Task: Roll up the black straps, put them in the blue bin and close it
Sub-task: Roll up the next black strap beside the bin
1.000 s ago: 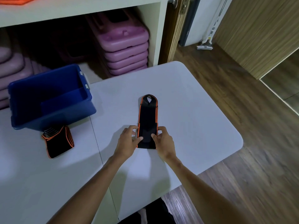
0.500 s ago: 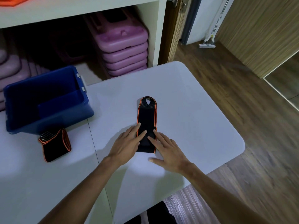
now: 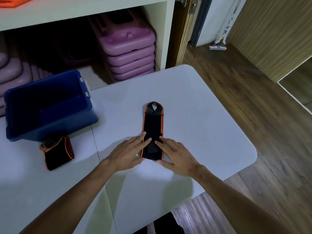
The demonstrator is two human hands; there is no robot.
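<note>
Left hand (image 3: 125,153) and right hand (image 3: 177,155) spread flat, pinning near end of orange-edged black fabric strap (image 3: 152,125) on white table (image 3: 202,124). Risk: roll skewing if pressure uneven.

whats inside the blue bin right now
No straps show inside the blue bin, only its dark blue floor and walls. The near wall hides the front part of the floor.
</note>
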